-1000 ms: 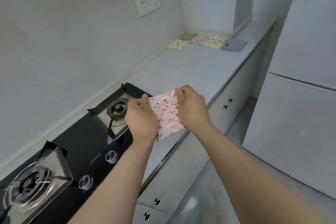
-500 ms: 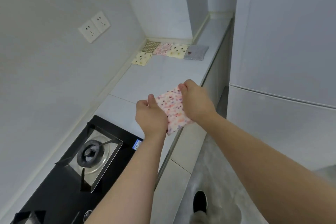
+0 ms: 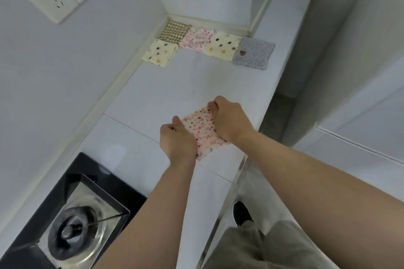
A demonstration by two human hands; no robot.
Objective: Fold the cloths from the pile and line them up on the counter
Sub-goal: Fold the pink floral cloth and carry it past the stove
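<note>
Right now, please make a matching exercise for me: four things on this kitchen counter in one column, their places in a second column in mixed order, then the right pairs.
Things
1. brown checked folded cloth
2. grey folded cloth with a small red mark
3. white cloth with pink and dark dots
4. round metal gas burner

Places
A. held between the left hand and the right hand
B. in the black hob, near left
C. right end of the far row
D. left end of the far row, in the corner of the counter

Pairs: 1-D, 2-C, 3-A, 4-B
</note>
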